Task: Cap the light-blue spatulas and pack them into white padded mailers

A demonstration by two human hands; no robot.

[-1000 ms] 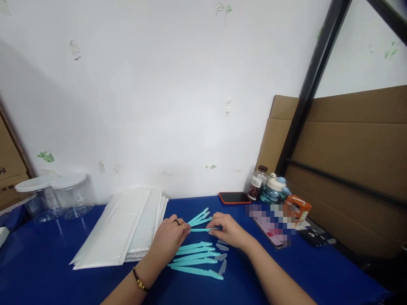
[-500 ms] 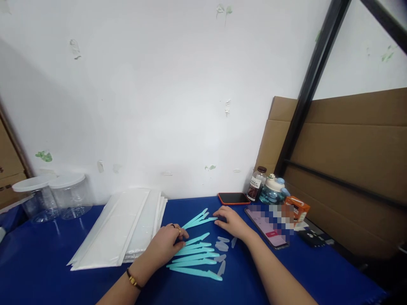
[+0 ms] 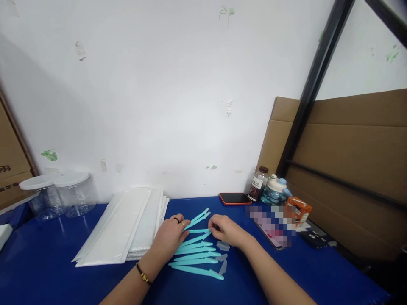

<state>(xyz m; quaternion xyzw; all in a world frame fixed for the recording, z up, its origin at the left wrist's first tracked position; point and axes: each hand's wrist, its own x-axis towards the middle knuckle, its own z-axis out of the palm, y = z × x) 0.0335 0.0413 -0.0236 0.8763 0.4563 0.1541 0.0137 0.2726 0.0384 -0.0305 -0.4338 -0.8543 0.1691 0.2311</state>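
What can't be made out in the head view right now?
Head: left ends of some turquoise sticks, hidden by the left hand.
Head: exact grip of the right hand, hidden behind the hand itself.
Head: screen of the nearer phone, largely pixelated.
Head: print on the brown-capped bottle, too small.

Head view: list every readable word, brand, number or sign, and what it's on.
None legible enough to quote.
Bottle label: dark characters, too small.
Orange box: lettering, too small and blurred.
Left-hand cardboard: dark printed characters, blurred.
Lit screen: pixelated, unreadable.
Black item: pale marks; can't tell if text.
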